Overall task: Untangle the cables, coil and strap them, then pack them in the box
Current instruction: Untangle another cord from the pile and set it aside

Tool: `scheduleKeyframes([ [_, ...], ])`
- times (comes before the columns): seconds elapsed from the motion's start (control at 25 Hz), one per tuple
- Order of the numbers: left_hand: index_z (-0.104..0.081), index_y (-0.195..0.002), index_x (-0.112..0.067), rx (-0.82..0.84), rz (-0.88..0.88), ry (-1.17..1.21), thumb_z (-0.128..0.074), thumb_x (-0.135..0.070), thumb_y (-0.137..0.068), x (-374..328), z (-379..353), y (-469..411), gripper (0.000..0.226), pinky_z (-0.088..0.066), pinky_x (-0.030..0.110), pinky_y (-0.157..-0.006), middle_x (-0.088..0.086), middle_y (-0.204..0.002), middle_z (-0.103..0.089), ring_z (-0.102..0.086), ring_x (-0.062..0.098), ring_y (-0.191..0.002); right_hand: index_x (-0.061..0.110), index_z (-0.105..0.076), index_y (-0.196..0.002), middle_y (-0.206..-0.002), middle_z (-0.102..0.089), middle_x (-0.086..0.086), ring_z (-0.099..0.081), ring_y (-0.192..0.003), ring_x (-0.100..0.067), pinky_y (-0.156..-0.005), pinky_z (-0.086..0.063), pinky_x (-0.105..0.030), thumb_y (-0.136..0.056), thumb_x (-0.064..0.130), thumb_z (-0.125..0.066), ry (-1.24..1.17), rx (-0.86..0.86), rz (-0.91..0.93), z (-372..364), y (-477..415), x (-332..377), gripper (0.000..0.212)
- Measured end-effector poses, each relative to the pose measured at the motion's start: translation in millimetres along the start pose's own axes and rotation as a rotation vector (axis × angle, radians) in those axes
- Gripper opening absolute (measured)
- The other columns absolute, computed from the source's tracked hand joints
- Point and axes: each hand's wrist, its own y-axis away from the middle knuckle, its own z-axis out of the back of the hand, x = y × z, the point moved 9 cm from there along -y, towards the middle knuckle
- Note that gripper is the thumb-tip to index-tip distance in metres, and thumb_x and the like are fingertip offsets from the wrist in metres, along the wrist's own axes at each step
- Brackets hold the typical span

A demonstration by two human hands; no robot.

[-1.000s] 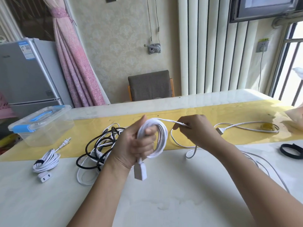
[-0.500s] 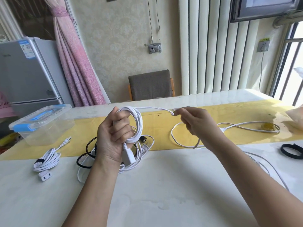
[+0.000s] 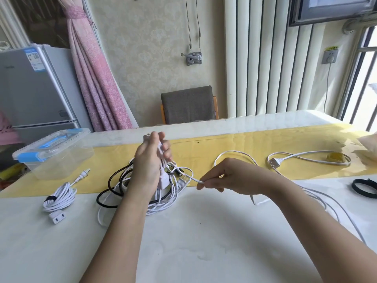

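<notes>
**Coiling stage, head view.** The fingers of the left hand are curled tight round gathered loops of a white extension cord. Its socket end hangs below the palm. The fingers of the right hand are closed in a pinch on the free run of the same cord, at three o'clock of the left hand. From there the cord trails toward three o'clock across the worktop to its plug on the yellow runner.

Beneath the left hand lies a tangle of black and white cables. Where the held loops end and the tangle begins cannot be told.

Progress is judged early to middle:
- **Done:** one strapped white coil lies at eight o'clock of the left hand.
- **In hand:** the second cord is part-wound and not yet strapped.
- **Left:** the tangle is unsorted and a loose black strap waits at the far three o'clock edge. The clear plastic box, at ten o'clock, has its lid on, and no cable shows inside it.
</notes>
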Motion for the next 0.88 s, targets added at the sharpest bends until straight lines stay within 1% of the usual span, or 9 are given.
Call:
scheduleKeyframes([
  [0.12,-0.051,-0.087,-0.013,0.124,-0.128,-0.629,-0.035,-0.021,-0.103,8,-23,13,0.024,-0.037,0.017,-0.050,-0.004,-0.061,-0.045,-0.041,0.007,-0.049,0.035,-0.075,-0.097,-0.063,-0.046,0.006,-0.037,-0.057,-0.007,-0.049,-0.028,-0.014,-0.091,0.034,-0.061,-0.106,0.050,0.075,1,6,15,0.015],
  [0.2,-0.054,-0.088,-0.010,0.287,-0.100,-0.832,-0.040,-0.021,-0.102,23,-39,22,0.023,-0.039,0.018,-0.051,0.000,-0.062,-0.048,-0.044,0.009,-0.049,0.033,-0.076,-0.094,-0.062,-0.043,0.003,-0.034,-0.057,-0.011,-0.049,-0.026,-0.018,-0.088,0.036,-0.064,-0.170,0.062,0.098,5,10,20,0.014],
  [0.28,-0.053,-0.084,-0.008,0.454,0.071,-0.889,-0.041,-0.025,-0.102,43,-50,32,0.028,-0.040,0.018,-0.050,0.003,-0.059,-0.051,-0.046,0.010,-0.046,0.028,-0.077,-0.090,-0.058,-0.042,-0.002,-0.030,-0.052,-0.012,-0.048,-0.024,-0.019,-0.086,0.034,-0.065,-0.207,0.056,0.134,11,16,26,0.014],
  [0.36,-0.054,-0.079,-0.009,0.599,0.361,-0.879,-0.039,-0.040,-0.101,65,-53,50,0.041,-0.037,0.021,-0.046,0.001,-0.049,-0.049,-0.044,0.013,-0.039,0.011,-0.076,-0.088,-0.047,-0.046,0.007,-0.035,-0.043,-0.006,-0.047,-0.025,-0.009,-0.087,0.022,-0.066,-0.242,0.004,0.131,24,20,25,0.014],
  [0.48,-0.051,-0.067,-0.010,0.674,0.622,-0.699,-0.038,-0.055,-0.090,74,-58,71,0.053,-0.024,0.017,-0.036,-0.001,-0.039,-0.033,-0.026,0.011,-0.031,0.007,-0.074,-0.085,-0.042,-0.048,0.014,-0.034,-0.037,-0.002,-0.042,-0.025,-0.008,-0.084,0.014,-0.070,-0.260,-0.167,0.040,48,22,6,0.009],
  [0.6,-0.048,-0.058,-0.016,0.640,0.709,-0.455,-0.034,-0.061,-0.082,67,-61,71,0.053,-0.020,0.014,-0.031,-0.005,-0.038,-0.025,-0.020,0.007,-0.028,0.010,-0.074,-0.086,-0.049,-0.058,0.015,-0.045,-0.042,0.001,-0.047,-0.032,-0.008,-0.085,0.013,-0.068,-0.322,-0.402,0.045,74,27,-10,0.007],
  [0.68,-0.050,-0.057,-0.019,0.662,0.711,-0.260,-0.044,-0.061,-0.083,61,-63,68,0.050,-0.026,0.015,-0.030,-0.009,-0.036,-0.027,-0.023,0.004,-0.026,0.013,-0.072,-0.086,-0.041,-0.047,0.016,-0.034,-0.038,-0.004,-0.041,-0.024,-0.009,-0.089,0.016,-0.064,-0.329,-0.520,0.036,86,32,-20,0.010],
  [0.8,-0.060,-0.069,-0.016,0.751,0.666,0.218,-0.063,-0.046,-0.085,44,-76,64,0.035,-0.052,0.021,-0.053,-0.008,-0.040,-0.035,-0.041,0.006,-0.031,0.021,-0.073,-0.087,-0.048,-0.053,0.022,-0.042,-0.044,-0.003,-0.043,-0.027,-0.011,-0.092,0.022,-0.060,-0.255,-0.570,0.017,84,26,-28,0.013],
  [0.88,-0.060,-0.086,-0.004,0.786,0.667,0.598,-0.052,-0.030,-0.097,30,-82,60,0.029,-0.054,0.030,-0.080,0.000,-0.053,-0.039,-0.044,0.014,-0.045,0.026,-0.074,-0.090,-0.067,-0.061,0.022,-0.047,-0.056,-0.002,-0.050,-0.031,-0.013,-0.093,0.027,-0.059,-0.147,-0.542,0.010,71,14,-30,0.015],
])
